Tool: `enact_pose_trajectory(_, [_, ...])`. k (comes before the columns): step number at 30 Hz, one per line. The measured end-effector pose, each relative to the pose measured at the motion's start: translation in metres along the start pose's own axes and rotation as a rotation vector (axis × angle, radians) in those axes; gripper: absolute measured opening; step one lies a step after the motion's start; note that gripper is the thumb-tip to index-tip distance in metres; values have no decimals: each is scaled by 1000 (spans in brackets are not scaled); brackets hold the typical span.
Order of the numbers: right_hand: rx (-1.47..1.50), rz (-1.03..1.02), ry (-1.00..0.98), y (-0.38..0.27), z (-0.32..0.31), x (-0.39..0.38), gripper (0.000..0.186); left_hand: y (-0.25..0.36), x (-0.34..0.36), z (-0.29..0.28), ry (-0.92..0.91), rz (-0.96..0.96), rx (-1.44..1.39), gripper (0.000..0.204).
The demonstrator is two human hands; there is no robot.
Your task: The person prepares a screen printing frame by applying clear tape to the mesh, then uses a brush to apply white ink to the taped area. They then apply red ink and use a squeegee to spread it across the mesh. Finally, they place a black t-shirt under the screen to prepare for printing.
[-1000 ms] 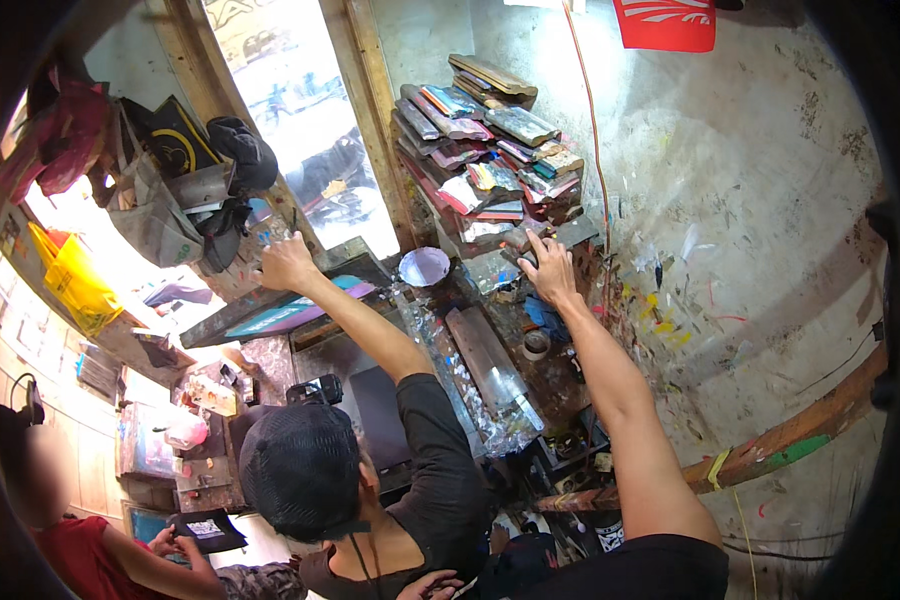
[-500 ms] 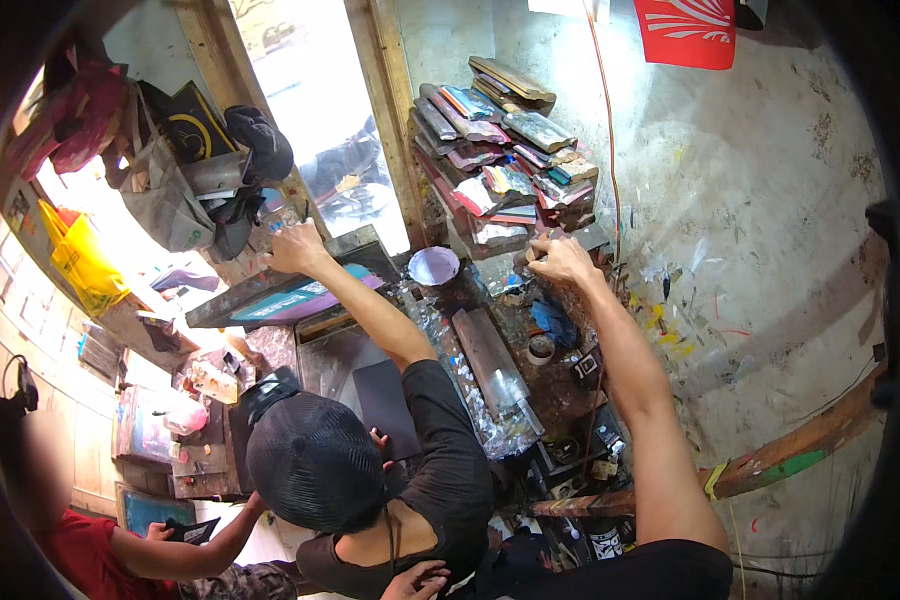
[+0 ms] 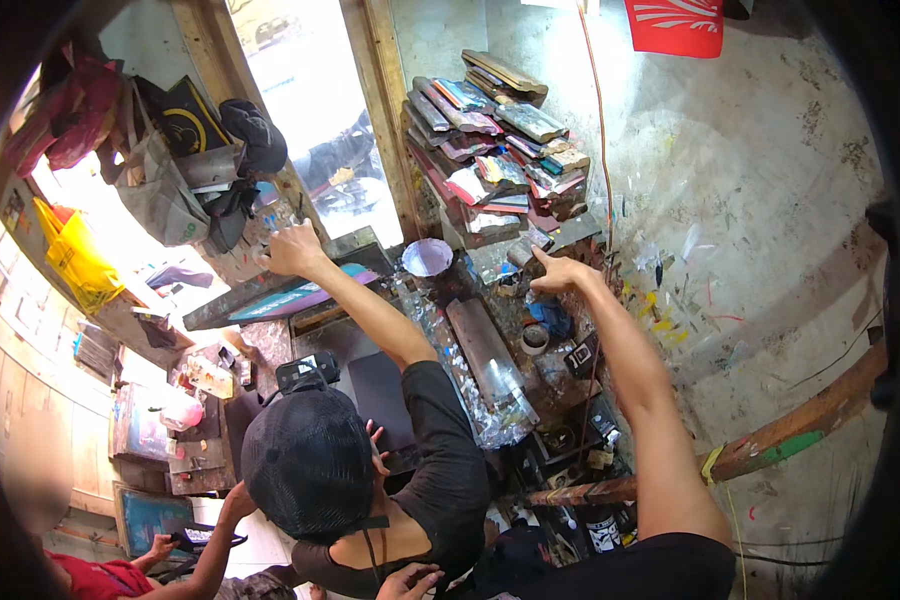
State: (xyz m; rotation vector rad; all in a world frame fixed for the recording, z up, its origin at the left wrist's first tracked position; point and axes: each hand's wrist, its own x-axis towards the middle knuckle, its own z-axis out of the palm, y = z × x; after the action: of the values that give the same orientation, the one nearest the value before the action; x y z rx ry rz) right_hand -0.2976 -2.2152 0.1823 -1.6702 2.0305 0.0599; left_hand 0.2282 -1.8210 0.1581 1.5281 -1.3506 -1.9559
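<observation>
My right arm reaches up over the cluttered workbench from the lower right. My right hand (image 3: 567,274) is open and holds nothing I can see; its index finger is stretched out beside a small brown block-like object (image 3: 520,254). Just below the hand are a bunched blue cloth (image 3: 553,318) and a small round cup (image 3: 535,338) with dark contents. At the lower edge, my left hand (image 3: 410,582) lies against dark clothing, its bent fingers slightly apart. A white bowl (image 3: 428,258) with a pale lilac inside stands left of my right hand.
Long-handled squeegee-like boards (image 3: 495,140) are stacked by the wall. A co-worker in a black cap (image 3: 308,460) sits ahead, one arm over a framed screen (image 3: 300,300). Another person in red (image 3: 100,578) is at lower left. A wooden beam (image 3: 750,450) crosses at right.
My right hand has drawn back slightly from the brown object, and its index finger has straightened. The person in red has lowered. The view has shifted a little.
</observation>
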Motion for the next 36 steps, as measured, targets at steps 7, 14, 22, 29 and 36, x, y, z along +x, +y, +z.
enact_pose_trajectory(7, [99,-39,125,2,10,18,111,5,-10,5,4,35,18,23])
enact_pose_trajectory(14, [939,-201,194,-5,16,-84,99,5,-33,11,29,82,153,24])
enact_pose_trajectory(22, [1069,-882,638,-92,34,-267,102,28,-86,14,0,301,202,30])
enact_pose_trajectory(29, [520,-1242,508,-185,49,-426,84,13,-154,34,244,747,-214,31])
enact_pose_trajectory(36, [433,-1585,-366,-305,197,-554,78,-94,-268,72,600,751,-698,38])
